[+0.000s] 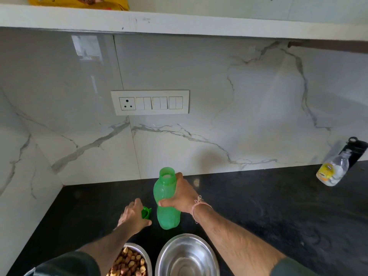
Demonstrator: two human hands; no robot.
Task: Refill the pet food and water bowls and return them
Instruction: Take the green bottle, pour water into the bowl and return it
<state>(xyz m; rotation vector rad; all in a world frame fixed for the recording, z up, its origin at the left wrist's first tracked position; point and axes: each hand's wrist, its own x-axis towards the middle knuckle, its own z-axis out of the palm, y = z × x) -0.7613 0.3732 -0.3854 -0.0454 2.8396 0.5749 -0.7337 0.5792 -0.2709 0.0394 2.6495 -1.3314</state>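
A green plastic bottle (166, 198) stands upright and uncapped on the black counter (258, 206). My right hand (182, 194) grips its upper half. My left hand (133, 215) holds the green cap (146, 212) just left of the bottle, low over the counter. Two steel bowls sit at the near edge. The left bowl (146, 255) is full of brown kibble, partly hidden by my left forearm. The right bowl (187, 253) looks empty.
A yellow pet food bag (79, 2) lies on the white shelf (179, 24) overhead. A clear bottle with a yellow label (332, 170) and a black bottle (354, 150) stand at the far right by the marble wall. A switch panel (150, 102) is on the wall.
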